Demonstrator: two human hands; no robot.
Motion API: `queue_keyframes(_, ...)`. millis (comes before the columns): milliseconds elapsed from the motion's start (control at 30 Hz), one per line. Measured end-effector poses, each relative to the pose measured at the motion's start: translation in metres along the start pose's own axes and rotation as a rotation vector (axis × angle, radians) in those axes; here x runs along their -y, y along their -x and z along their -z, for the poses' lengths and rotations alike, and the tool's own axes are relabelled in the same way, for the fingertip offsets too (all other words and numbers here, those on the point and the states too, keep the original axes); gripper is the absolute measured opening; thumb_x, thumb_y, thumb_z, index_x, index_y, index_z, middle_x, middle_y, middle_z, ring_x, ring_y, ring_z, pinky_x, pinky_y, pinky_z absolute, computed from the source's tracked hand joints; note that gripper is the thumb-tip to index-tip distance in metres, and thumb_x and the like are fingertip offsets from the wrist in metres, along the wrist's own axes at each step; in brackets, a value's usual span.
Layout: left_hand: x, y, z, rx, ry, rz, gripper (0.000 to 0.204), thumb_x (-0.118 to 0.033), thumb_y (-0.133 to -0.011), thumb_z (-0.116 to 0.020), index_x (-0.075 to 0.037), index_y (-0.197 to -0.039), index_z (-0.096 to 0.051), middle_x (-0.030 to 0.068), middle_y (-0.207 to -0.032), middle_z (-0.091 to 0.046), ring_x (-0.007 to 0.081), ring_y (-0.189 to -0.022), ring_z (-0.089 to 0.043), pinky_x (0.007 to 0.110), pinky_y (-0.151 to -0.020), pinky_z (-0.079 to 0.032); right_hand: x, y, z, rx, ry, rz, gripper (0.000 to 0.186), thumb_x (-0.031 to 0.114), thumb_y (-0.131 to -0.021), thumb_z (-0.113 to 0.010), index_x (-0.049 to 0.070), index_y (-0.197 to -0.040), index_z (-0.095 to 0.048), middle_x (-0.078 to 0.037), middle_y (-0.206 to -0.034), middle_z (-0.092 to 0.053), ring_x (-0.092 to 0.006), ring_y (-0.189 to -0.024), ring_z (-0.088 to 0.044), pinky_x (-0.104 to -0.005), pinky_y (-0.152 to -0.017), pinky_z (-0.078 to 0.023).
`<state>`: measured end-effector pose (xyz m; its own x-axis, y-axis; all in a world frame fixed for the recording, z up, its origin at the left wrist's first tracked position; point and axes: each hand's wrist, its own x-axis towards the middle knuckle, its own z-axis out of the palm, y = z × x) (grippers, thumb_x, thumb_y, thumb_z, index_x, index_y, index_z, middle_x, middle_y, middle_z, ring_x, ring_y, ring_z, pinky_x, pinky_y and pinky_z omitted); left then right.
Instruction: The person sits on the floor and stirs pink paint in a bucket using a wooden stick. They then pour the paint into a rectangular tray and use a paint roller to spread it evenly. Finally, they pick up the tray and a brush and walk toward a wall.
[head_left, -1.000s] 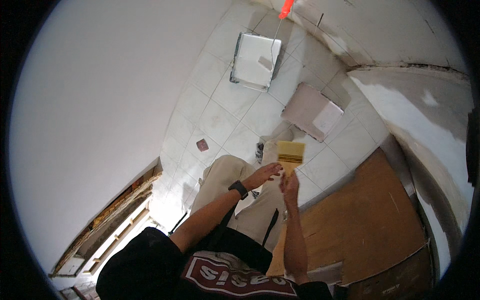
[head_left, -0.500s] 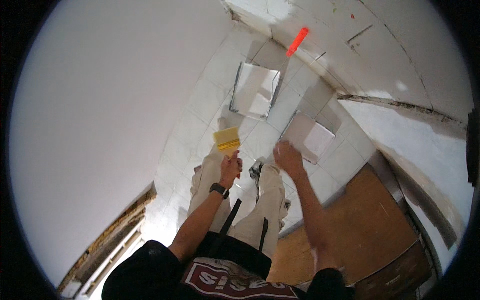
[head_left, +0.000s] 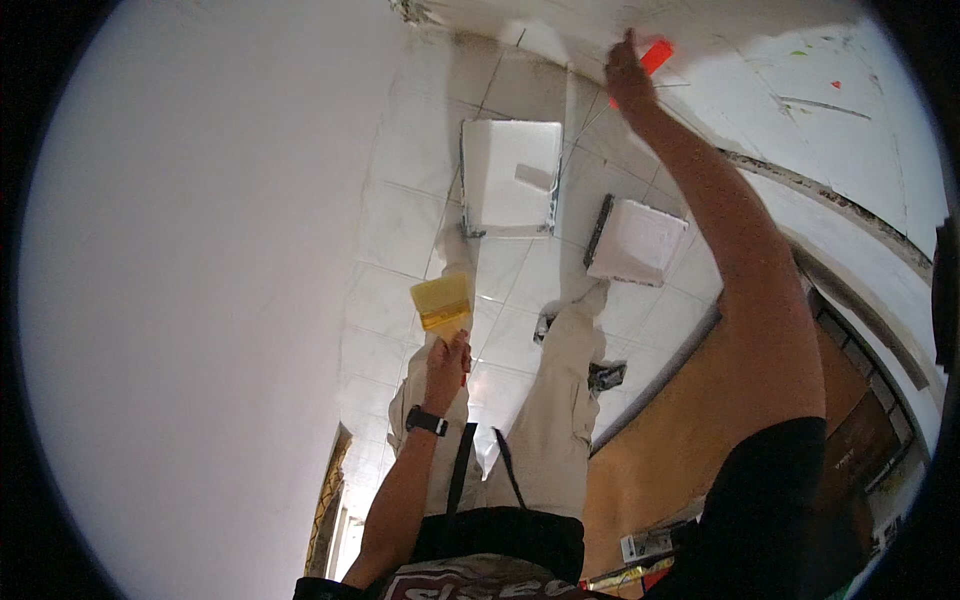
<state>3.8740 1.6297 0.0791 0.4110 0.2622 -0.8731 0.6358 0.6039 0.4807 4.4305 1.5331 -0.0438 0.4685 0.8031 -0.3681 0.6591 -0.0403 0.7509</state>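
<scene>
My left hand [head_left: 449, 370] is closed round the handle of a wide yellow paint brush [head_left: 440, 303], its bristles pointing away from me, above the floor. My right hand [head_left: 628, 78] reaches far forward, its fingers curled over the orange handle of a paint roller [head_left: 656, 57]; the handle shows on both sides of the hand. A white roller head [head_left: 537, 177] lies in the far paint tray [head_left: 467, 215], which holds white paint. Nearer and to the right, a second tray [head_left: 597, 235] holds pale pinkish-white paint.
A smooth pale wall [head_left: 210, 250] rises on the left. A stained, cracked wall [head_left: 750, 70] closes off the far right. A brown wooden panel [head_left: 670, 400] lies at the lower right. Light floor tiles [head_left: 395, 240] run under the trays and my feet.
My right hand has moved from beside the nearer tray forward to the roller's orange handle. The left hand still holds the brush, slightly lower in view. The whole view has tilted.
</scene>
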Motion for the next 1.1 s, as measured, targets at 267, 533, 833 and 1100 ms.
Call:
queue_keyframes(267,-0.041,-0.006,0.076,-0.113,0.066,0.094,0.025,-0.031,-0.104,-0.053,-0.007,-0.108,-0.053,-0.0029,-0.073,-0.049,0.0060,-0.061,-0.047,0.022,-0.055,-0.042,-0.032,0.104,0.059,0.265,-0.651,0.218,0.018,0.016,-0.081,-0.067,0.005,-0.095,-0.069,-0.013,-0.089,-0.072,-0.0280,-0.088,-0.071,-0.0433,-0.073,-0.055)
queue_keyframes(533,-0.063,-0.013,0.070,-0.064,-0.089,0.040,0.024,-0.030,-0.104,-0.053,-0.006,-0.108,-0.054,-0.0028,-0.070,-0.047,0.0063,-0.058,-0.046,0.024,-0.054,-0.042,0.059,0.352,0.109,0.508,-1.294,-0.232,0.040,0.041,-0.096,-0.055,0.002,-0.105,-0.053,-0.020,-0.078,-0.068,-0.0380,-0.071,-0.069,-0.0521,-0.063,-0.055)
queue_keyframes(833,-0.118,-0.040,0.037,-0.032,-0.475,-0.239,0.033,-0.036,-0.099,-0.058,-0.013,-0.076,-0.054,-0.0034,-0.062,-0.049,0.0066,-0.051,-0.044,0.024,-0.045,-0.035,0.234,0.503,0.300,0.948,-1.823,-0.824,0.045,0.049,-0.098,-0.051,0.004,-0.106,-0.050,-0.025,-0.078,-0.067,-0.0427,-0.078,-0.069,-0.0547,-0.067,-0.054)
queue_keyframes(1100,-0.143,-0.237,-0.009,0.064,-0.842,-0.276,0.034,-0.042,-0.097,-0.059,-0.009,-0.102,-0.067,0.0029,-0.083,-0.069,0.0096,-0.062,-0.059,0.025,-0.053,-0.044,0.293,0.523,0.351,0.949,-1.816,-1.075,0.035,0.040,-0.097,-0.057,0.007,-0.105,-0.052,-0.018,-0.075,-0.067,-0.0365,-0.066,-0.069,-0.0484,-0.057,-0.053)
